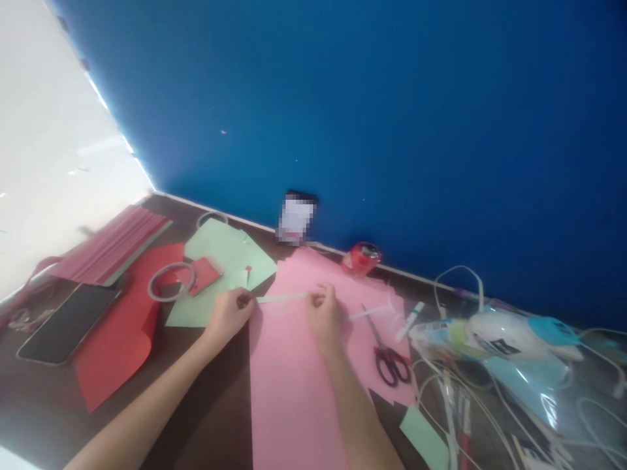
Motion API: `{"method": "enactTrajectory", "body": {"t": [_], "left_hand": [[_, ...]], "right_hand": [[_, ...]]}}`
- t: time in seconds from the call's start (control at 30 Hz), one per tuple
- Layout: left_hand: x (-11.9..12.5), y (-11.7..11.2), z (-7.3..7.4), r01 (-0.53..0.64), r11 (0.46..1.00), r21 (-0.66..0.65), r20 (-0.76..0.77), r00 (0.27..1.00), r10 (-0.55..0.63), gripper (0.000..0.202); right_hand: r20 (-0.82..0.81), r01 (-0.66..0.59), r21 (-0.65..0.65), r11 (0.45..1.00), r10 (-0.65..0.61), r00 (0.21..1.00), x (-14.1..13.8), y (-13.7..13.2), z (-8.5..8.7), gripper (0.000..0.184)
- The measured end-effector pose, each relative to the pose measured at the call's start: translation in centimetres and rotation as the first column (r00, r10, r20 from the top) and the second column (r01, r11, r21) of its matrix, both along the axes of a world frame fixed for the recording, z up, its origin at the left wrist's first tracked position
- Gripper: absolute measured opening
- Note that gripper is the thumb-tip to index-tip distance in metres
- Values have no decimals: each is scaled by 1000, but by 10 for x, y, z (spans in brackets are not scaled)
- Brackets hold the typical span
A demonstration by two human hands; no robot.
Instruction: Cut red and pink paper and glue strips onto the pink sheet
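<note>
A thin whitish strip (281,298) is stretched between my two hands, over the pink paper sheets (294,365); whether it is paper or tape I cannot make out. My left hand (231,313) pinches its left end, close to the edge of the light green paper (196,313). At the other end, the fingers of my right hand (324,316) are closed on the strip. Right of that hand, black-handled scissors (392,365) lie on the pink paper with another pale strip (367,313) beside them.
Red paper (117,352), a roll of tape (171,299) and a phone (68,326) lie on the left. A red container (361,259) stands by the blue wall (392,130). Plastic packages (509,336), white cables (484,411) and a capped marker (410,321) crowd the right.
</note>
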State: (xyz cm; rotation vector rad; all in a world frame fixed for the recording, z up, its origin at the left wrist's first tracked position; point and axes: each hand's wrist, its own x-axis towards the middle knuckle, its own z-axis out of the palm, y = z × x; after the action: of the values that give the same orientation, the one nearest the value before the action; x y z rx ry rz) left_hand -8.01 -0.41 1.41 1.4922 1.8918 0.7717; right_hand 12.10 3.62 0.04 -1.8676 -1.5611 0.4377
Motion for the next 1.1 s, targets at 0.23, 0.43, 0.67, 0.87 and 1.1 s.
{"method": "enactTrajectory", "body": {"t": [0.23, 0.43, 0.67, 0.87, 1.1], "left_hand": [[-1, 0, 0, -13, 1000, -14, -13, 1000, 13, 17], [1, -1, 2, -5, 1000, -1, -18, 1000, 5, 17], [2, 0, 1, 5, 1000, -4, -32, 999, -5, 16], [2, -1, 2, 13, 1000, 17, -41, 999, -12, 16], [2, -1, -1, 12, 1000, 17, -65, 998, -11, 13]], "right_hand": [[2, -10, -4, 1000, 10, 1000, 0, -1, 1, 26], [23, -4, -24, 1000, 4, 1000, -1, -2, 6, 26], [28, 1, -36, 999, 0, 1000, -2, -3, 9, 26], [40, 13, -69, 998, -11, 999, -3, -3, 11, 26], [25, 9, -68, 998, -7, 1000, -2, -2, 9, 26]]}}
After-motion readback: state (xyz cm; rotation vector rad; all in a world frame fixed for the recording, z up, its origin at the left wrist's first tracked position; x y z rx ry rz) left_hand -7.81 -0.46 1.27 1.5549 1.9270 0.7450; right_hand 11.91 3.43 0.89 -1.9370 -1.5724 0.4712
